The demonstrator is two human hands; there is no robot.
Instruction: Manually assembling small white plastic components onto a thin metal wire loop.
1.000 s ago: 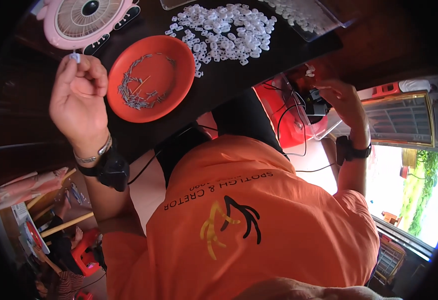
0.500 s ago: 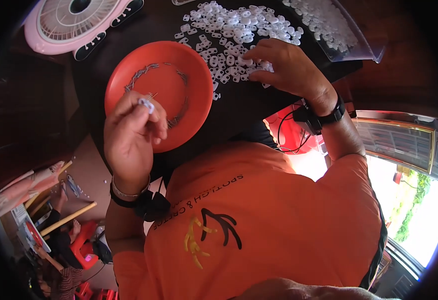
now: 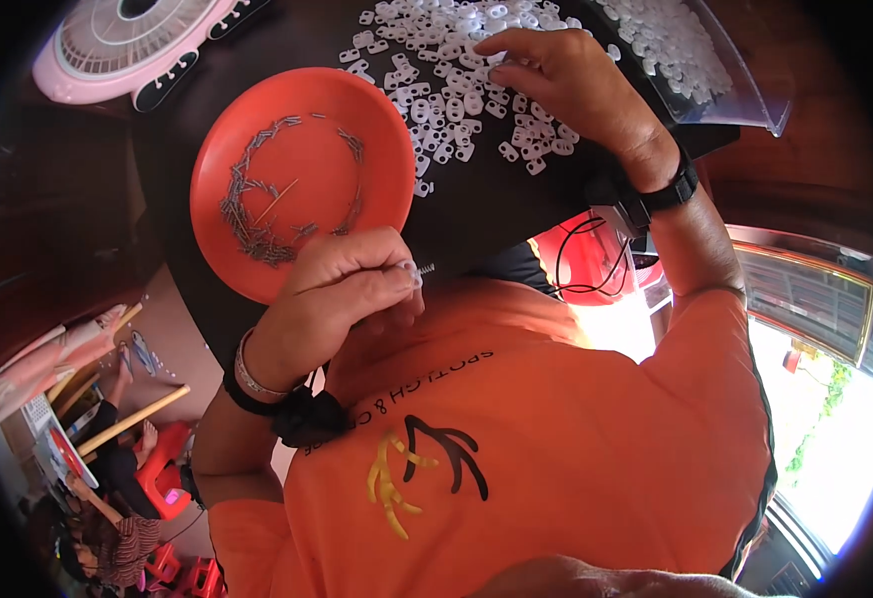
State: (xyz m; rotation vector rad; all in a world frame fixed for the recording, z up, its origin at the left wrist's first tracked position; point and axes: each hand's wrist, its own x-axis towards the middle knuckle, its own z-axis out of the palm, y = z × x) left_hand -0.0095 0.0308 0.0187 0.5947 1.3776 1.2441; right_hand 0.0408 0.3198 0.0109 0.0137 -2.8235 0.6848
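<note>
Over the near rim of an orange bowl [image 3: 396,140], my left hand [image 3: 342,289] pinches a small white plastic piece [image 3: 409,271] between thumb and fingertips. A short metal coil, like a tiny spring, sticks out beside that piece; I cannot tell whether the two are joined. Small grey metal springs or pins [image 3: 247,224] lie in a ring inside the bowl, with a thin wooden stick [image 3: 277,200] among them. My right hand [image 3: 576,95] hovers at the heap of white two-holed plastic pieces [image 3: 446,105], its thumb and index finger apart and nothing visible between them.
A clear plastic bin [image 3: 740,85] of white pieces stands at the far right of the black table [image 3: 466,224]. A pink fan [image 3: 122,50] is at the far left. Past the table's left side, another person [image 3: 122,538] sits low among red stools [image 3: 172,483].
My left hand has moved right and toward me, off the bowl's middle, still pinching the white piece. My right hand has shifted slightly farther away over the heap, uncovering pieces beneath it.
</note>
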